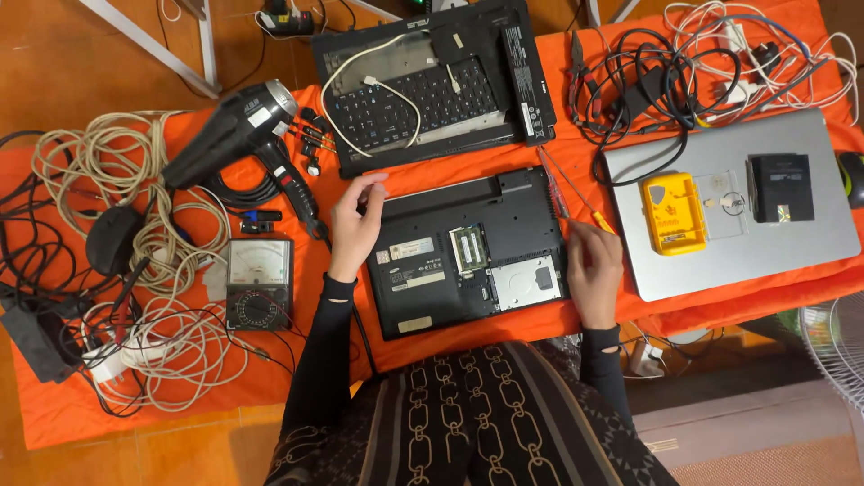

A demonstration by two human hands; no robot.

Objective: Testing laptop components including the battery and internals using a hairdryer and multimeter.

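Observation:
A black laptop (423,270) lies upside down on the orange cloth (54,423) in front of me, with its bottom covers off so the memory and drive bays show. My left hand (354,225) rests at the laptop's upper left corner, fingers curled, apparently holding nothing. My right hand (594,270) sits at the laptop's right edge beside a screwdriver (571,193) with a yellow handle; whether it grips the handle is unclear.
A second opened laptop (432,81) lies behind. A silver laptop (747,207) at right carries a yellow box (670,213) and a black pack. A black hair dryer (238,135), an analog multimeter (259,283) and tangled cables (135,270) fill the left.

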